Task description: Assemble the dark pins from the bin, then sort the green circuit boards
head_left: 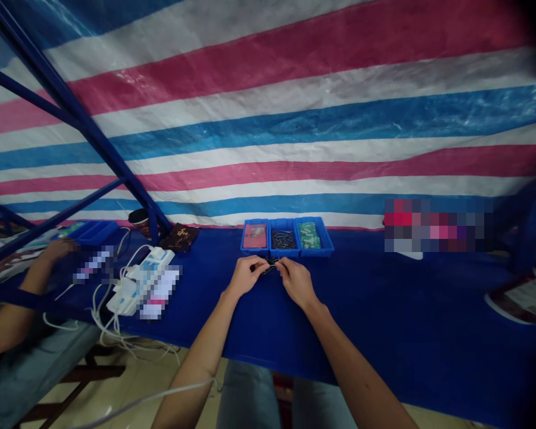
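Just in front of the blue bins, my left hand (pixel 246 275) is closed in a pinch, with thin dark metal pieces (pixel 271 262) at its fingertips. Close beside it, my right hand (pixel 296 281) also pinches at one of these slender pieces. They look like pins or screws, but are too small to tell. Behind my fingers stands the middle blue bin (pixel 284 251), holding a heap of similar dark pieces (pixel 283 239). The left blue bin (pixel 255 250) holds flat pinkish-red items (pixel 255 236), and the right blue bin (pixel 317 252) has green-and-white ones (pixel 309 235).
A white power strip (pixel 136 283) with tangled cables lies on the blue table (pixel 384 322) at left. Near it are a dark packet (pixel 180 237) and a dark cup (pixel 139 220). Another person's hand (pixel 62 247) is farther left, past blue metal bars (pixel 78 119). A roll-like object (pixel 524 298) sits right.
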Action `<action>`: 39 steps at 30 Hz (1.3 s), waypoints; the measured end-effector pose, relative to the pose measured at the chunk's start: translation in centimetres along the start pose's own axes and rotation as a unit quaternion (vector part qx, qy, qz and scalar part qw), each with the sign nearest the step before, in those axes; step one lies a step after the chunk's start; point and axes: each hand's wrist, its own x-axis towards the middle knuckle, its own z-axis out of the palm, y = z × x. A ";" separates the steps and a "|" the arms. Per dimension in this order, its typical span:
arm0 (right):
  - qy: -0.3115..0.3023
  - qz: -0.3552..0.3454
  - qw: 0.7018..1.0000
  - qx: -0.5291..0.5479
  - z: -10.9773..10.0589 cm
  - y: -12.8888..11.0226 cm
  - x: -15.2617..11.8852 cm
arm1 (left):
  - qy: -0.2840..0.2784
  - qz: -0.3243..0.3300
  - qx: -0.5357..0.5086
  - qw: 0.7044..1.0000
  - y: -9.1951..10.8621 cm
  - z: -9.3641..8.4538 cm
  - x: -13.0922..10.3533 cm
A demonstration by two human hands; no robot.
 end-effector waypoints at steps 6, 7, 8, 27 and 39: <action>0.023 0.008 0.999 -0.035 0.2 0.1 0.0 | -0.004 0.002 0.008 1.000 0.0 -0.1 0.0; 0.024 0.005 0.999 -0.030 0.2 0.1 0.1 | -0.005 0.002 0.007 1.000 0.0 -0.1 0.0; 0.026 0.002 0.999 -0.020 0.3 0.1 0.1 | -0.005 0.001 0.007 1.000 0.1 -0.1 0.1; -0.027 0.090 0.977 0.191 -0.1 0.6 0.4 | -0.016 -0.024 -0.001 1.000 0.3 -0.2 0.4; -0.030 0.120 0.974 0.190 0.3 0.4 0.5 | -0.022 -0.063 -0.030 0.997 0.0 -0.4 0.6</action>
